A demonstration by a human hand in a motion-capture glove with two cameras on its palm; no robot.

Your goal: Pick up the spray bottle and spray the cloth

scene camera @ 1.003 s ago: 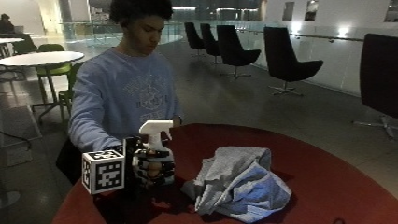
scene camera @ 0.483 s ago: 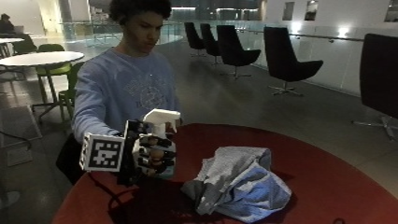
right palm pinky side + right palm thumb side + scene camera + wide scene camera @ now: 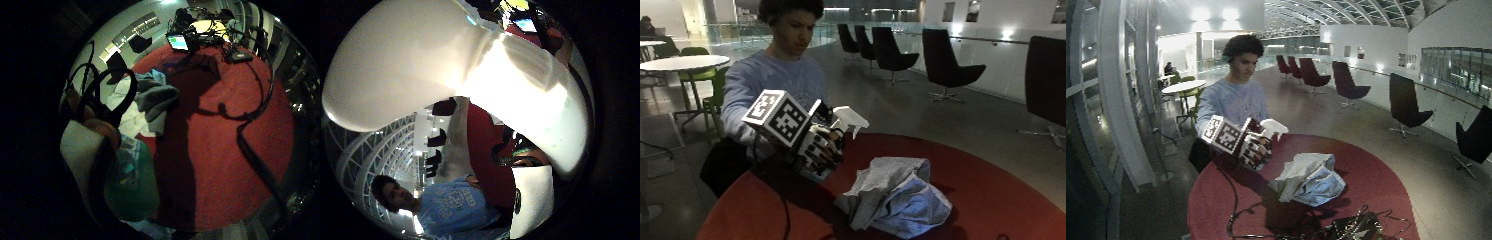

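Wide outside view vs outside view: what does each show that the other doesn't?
Only the wide outside view shows the table's near edge with a tangle of cables and gear. Only the outside view shows the spray bottle's white nozzle clearly, tipped toward the cloth. Both show the gloved right hand holding the bottle lifted above the red table, beside the crumpled cloth.

White spray bottle (image 3: 848, 119) head, grey-blue cloth (image 3: 896, 200), red round table (image 3: 999, 195) (person's top (image 3: 770, 82) lt blue).
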